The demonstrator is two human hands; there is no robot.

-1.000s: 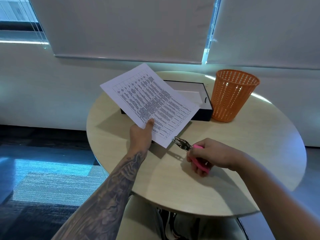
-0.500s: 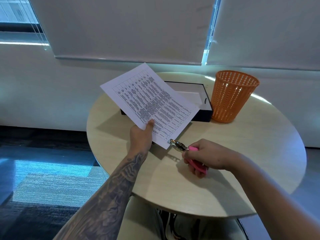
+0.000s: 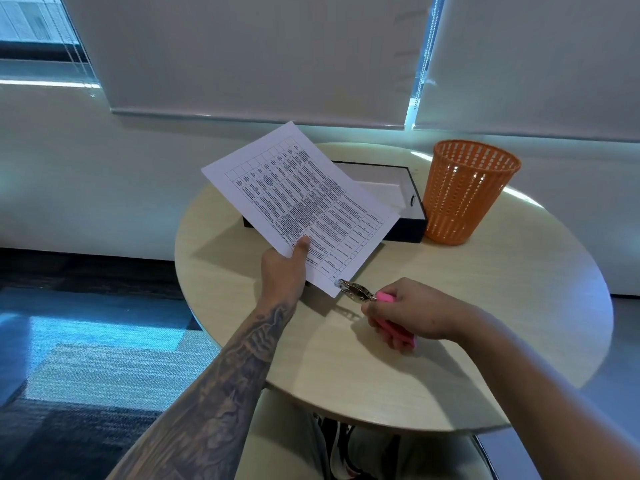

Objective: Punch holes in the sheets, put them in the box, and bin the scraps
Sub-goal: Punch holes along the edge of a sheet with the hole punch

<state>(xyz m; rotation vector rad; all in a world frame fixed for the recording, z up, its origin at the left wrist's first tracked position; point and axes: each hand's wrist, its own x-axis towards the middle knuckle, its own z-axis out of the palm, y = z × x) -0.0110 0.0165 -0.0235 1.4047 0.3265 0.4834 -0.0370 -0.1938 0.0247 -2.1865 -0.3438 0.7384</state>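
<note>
My left hand pinches a printed white sheet by its near edge and holds it tilted above the round table. My right hand grips a pink-handled hole punch. The punch's metal jaws sit over the sheet's near corner. Behind the sheet lies an open black box with a white inside, partly hidden by the paper. An orange mesh bin stands upright to the right of the box.
The round pale wooden table carries the box and bin at its far side. A white wall and roller blinds rise just behind it. Blue-grey carpet lies to the left, and my legs show under the near edge.
My right hand has moved the punch left, from beside the sheet's near corner onto it, so the jaws now straddle the paper. The left hand and sheet have held still.
</note>
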